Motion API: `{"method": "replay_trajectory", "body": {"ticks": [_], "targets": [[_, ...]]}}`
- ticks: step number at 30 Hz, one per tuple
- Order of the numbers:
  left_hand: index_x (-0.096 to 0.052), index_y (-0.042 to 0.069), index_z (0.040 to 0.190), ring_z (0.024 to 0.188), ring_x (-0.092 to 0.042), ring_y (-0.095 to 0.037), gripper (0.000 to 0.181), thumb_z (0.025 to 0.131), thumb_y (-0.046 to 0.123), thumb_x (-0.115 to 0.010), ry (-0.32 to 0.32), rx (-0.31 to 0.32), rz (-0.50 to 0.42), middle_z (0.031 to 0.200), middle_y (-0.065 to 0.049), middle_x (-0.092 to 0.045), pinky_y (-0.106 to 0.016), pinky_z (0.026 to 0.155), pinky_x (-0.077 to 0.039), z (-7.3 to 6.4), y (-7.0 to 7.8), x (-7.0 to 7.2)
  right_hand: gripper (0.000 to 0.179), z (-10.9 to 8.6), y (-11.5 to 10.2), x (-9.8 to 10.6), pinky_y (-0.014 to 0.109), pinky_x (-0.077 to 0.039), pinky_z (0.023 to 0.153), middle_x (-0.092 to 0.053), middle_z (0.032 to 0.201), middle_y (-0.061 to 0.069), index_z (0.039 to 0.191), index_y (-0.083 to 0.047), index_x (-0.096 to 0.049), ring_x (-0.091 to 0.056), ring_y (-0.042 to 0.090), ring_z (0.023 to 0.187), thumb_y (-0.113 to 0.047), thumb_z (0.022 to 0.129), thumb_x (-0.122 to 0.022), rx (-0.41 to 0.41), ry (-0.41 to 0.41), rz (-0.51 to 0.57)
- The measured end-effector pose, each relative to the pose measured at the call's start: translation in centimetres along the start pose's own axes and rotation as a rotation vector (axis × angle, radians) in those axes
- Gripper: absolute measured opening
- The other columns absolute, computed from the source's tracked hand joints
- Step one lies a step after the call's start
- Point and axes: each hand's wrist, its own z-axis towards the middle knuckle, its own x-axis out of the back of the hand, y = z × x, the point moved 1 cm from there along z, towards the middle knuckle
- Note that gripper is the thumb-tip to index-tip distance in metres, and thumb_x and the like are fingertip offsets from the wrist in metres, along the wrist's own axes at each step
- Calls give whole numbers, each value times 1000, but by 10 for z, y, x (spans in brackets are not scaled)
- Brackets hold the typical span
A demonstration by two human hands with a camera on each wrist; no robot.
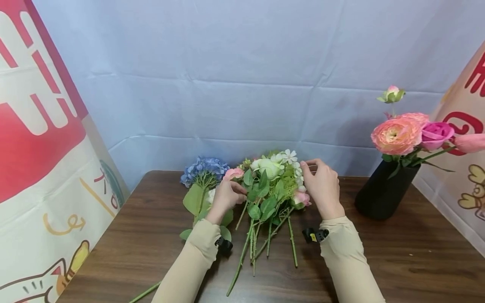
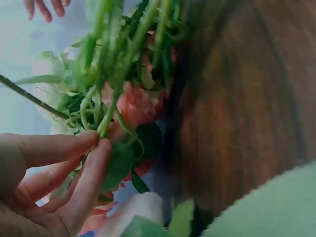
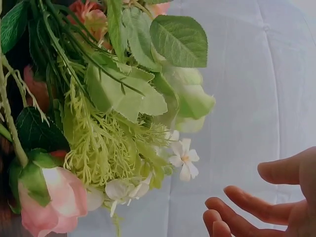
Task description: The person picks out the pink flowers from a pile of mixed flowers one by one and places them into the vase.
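Observation:
In the head view, a pile of artificial flowers lies mid-table: a pale green rose, white blossoms, pink blooms and leaves, their stems pointing toward me. At the pile's left side, my left hand pinches a thin green stem between thumb and fingertip, seen in the left wrist view. A peach-pink bloom shows behind that stem. My right hand is at the right side, fingers bent loosely. In the right wrist view it is apart from the white blossom and the pink rose, holding nothing.
A blue hydrangea with broad leaves lies left of the pile. A black vase with a peach ranunculus and a magenta rose stands at the right. Another green stem lies by my left forearm. Pale cloth hangs behind the table.

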Motion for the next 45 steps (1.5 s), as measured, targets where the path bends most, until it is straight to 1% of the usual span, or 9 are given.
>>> {"method": "replay_trajectory", "body": {"ticks": [6,11,13,18,23,28,35,40,45], "targets": [[-76,7,83,59,-65,-13,14,72,-2,-72,95,-50,116,72,-7,-72,-24,56,-53,-3,8,7,47,1,1,-1,48,-48,78,-68,108,17,117,-9,-63,-63,34,95,-47,97,-45,9,2,8],[-75,6,80,63,-64,-17,13,73,-3,-69,196,-129,267,73,-6,-71,-28,58,-53,-4,15,11,42,1,0,-4,48,-49,81,-68,109,17,117,-8,-63,-63,34,97,-42,97,-47,5,-20,25],[-74,5,79,64,-64,-20,12,74,-3,-67,225,-146,299,74,-7,-70,-30,60,-53,-4,18,13,41,1,0,-5,48,-48,83,-68,110,17,117,-8,-63,-63,34,99,-41,97,-48,7,-29,30],[-73,5,77,66,-64,-22,17,76,-7,-60,277,-188,345,74,-8,-70,-33,62,-53,-6,22,19,41,0,-3,-4,48,-48,83,-68,110,17,118,-8,-63,-63,34,98,-41,97,-48,18,-30,35],[-71,3,78,58,-58,-20,19,76,-9,-56,325,-209,391,72,-10,-65,-31,53,-46,-9,24,26,44,-1,-5,-3,47,-48,83,-68,110,15,117,-10,-64,-63,33,98,-45,96,-47,25,-39,37],[-69,0,83,68,-59,-26,18,72,-10,-58,350,-236,428,83,-15,-62,-34,58,-49,-11,27,31,43,-1,-5,-3,47,-47,83,-67,112,16,118,-10,-63,-62,34,99,-44,97,-47,17,-57,26],[-68,-4,89,78,-60,-33,14,77,-9,-63,385,-290,427,90,-17,-59,-40,66,-52,-16,36,42,42,-1,-5,-3,47,-48,84,-66,113,17,119,-10,-62,-62,34,101,-43,97,-47,18,-68,35],[-68,-1,90,78,-62,-35,20,75,-12,-60,446,-315,472,94,-17,-60,-43,64,-52,-21,42,47,42,-1,-6,-3,47,-47,84,-67,112,17,118,-9,-63,-61,35,100,-43,97,-47,33,-60,29],[-66,-1,89,76,-63,-38,20,73,-12,-62,514,-371,491,92,-18,-59,-46,67,-54,-22,45,50,43,-2,-6,-4,48,-47,84,-67,112,17,117,-9,-63,-60,36,102,-44,97,-47,42,-63,32]]}}
